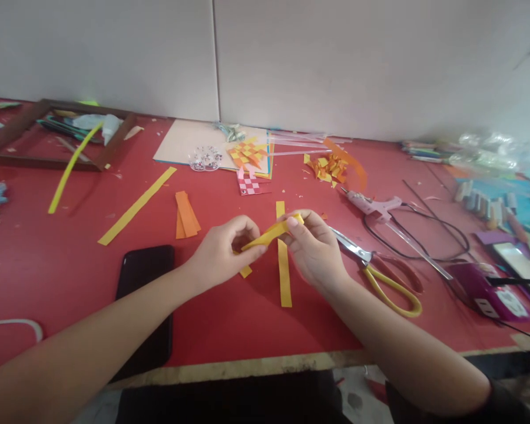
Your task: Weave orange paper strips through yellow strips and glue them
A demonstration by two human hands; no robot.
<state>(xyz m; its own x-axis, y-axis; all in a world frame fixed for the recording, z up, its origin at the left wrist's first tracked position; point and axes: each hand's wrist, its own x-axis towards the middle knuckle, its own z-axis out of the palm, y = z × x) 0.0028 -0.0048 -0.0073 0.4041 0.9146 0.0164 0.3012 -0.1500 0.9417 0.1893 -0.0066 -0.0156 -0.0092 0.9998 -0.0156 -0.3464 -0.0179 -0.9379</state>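
Just now a yellow paper strip [271, 232] is held at the centre of the frame, slightly above the red desk [70, 277]. It is pinched at its lower end by the left hand [223, 250] and at its upper end by the right hand [313, 250]. Each hand is closed on it with thumb and fingertips, the other fingers curled. The forearms are brought in from the lower corners, with the wrists raised off the desk.

The strip appears bent between the hands, and no weave is seen on it, so little work seems done on this piece. A second strip [284, 277] is laid flat beneath the hands. A long yellow strip [136, 206] and orange strips [186, 215] lie loose at centre left.

Two woven squares, one orange-yellow [247, 154] and one pink-white [251, 185], are seen finished at upper centre. Scissors [380, 274] and a glue gun [373, 206] lie to the right.
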